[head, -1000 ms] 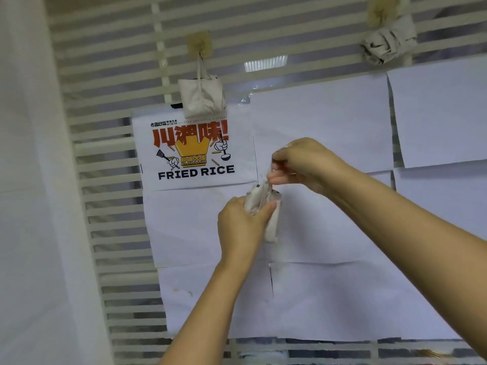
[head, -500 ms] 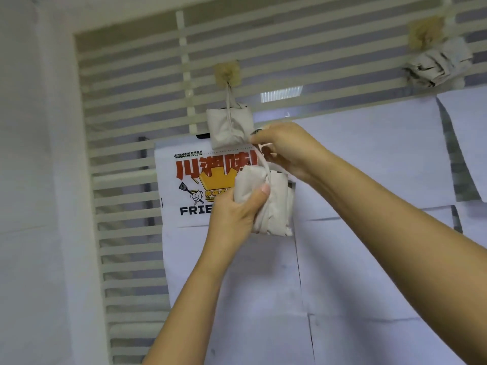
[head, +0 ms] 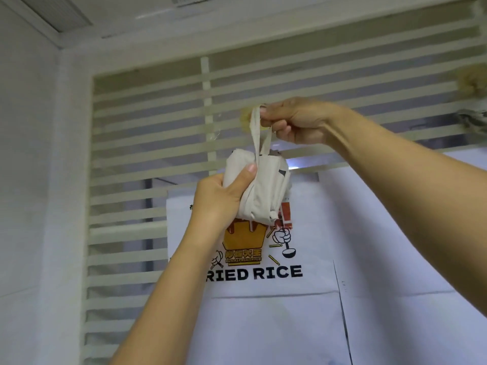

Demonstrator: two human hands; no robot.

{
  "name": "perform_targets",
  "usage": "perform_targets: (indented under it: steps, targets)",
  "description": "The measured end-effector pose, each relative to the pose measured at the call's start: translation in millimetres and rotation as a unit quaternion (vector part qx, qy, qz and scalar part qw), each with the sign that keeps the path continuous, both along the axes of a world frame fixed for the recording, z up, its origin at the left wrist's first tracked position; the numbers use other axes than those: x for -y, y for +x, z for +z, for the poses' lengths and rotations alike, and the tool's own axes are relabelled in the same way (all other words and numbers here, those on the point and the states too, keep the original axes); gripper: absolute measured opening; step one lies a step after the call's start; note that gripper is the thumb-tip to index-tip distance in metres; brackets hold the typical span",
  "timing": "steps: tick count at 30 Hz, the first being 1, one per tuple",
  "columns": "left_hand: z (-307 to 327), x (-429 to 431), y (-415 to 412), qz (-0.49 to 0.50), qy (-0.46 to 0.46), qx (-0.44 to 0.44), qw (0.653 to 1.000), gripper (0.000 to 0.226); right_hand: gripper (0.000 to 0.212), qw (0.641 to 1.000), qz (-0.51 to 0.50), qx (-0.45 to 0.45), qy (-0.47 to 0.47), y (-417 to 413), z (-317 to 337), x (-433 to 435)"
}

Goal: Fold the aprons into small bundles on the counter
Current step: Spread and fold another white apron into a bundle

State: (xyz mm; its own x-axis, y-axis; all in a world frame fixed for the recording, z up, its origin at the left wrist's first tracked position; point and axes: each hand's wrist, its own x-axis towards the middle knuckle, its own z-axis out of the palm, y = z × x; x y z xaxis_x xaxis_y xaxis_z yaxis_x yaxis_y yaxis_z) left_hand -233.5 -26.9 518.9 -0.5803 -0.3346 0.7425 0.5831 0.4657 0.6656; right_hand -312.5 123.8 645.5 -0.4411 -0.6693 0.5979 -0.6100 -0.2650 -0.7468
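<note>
Slatted screen, apron bundle, strap pinched high

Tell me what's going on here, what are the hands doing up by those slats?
A person holds a folded apron bundle up in front of a white slatted screen. The left hand grips the bundle's side, thumb across its front. The right hand pinches the top of the strap loop, pulled taut beside a yellowish hook pad. Whether the loop is on the hook cannot be told. A fried rice poster hangs below, and another bundle hangs at the right edge.
</note>
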Motion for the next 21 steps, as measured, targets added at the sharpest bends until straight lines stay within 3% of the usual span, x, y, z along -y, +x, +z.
perform_targets:
  steps: [4, 6, 8, 10, 12, 14, 15, 17, 21]
  targets:
    - [9.6, 10.4, -7.4, 0.058, -0.021, 0.018, 0.998, 0.055, 0.02, 0.998, 0.028, 0.002, 0.056, -8.4, 13.1, -7.4]
    - [15.2, 18.4, -7.8, 0.005, 0.004, 0.052, 0.999, 0.053, 0.023, 0.994, 0.044, -0.027, 0.098, -10.9, 18.2, -16.9]
    - [20.3, 25.8, -6.2, -0.093, 0.043, 0.091, 0.991, 0.048, 0.046, 0.988, 0.05, -0.048, 0.141, -15.6, 21.7, -25.2]
    - [22.6, 34.2, -4.3, -0.174, 0.084, 0.113, 0.975, 0.049, 0.056, 0.984, 0.031, -0.053, 0.169, -18.3, 22.4, -30.6]
    - [22.1, 42.1, -4.6, -0.21, 0.103, 0.127, 0.964, 0.051, 0.048, 0.982, 0.01, -0.057, 0.18, -18.8, 21.5, -30.8]
    - [20.1, 44.3, -6.3, -0.222, 0.111, 0.135, 0.959, 0.051, 0.015, 0.987, -0.01, -0.062, 0.15, -18.6, 19.7, -22.6]
    - [19.8, 42.9, -7.7, -0.218, 0.113, 0.131, 0.96, 0.05, 0.008, 0.99, -0.016, -0.066, 0.125, -18.1, 19.6, -17.4]
    - [21.0, 37.8, -10.9, -0.171, 0.101, 0.105, 0.974, 0.045, 0.017, 0.992, -0.039, -0.082, 0.088, -20.1, 21.5, -6.8]
    - [24.9, 29.2, -10.8, 0.019, -0.033, 0.029, 0.999, 0.039, 0.019, 0.96, -0.173, -0.206, 0.079, -22.1, 24.3, 8.6]
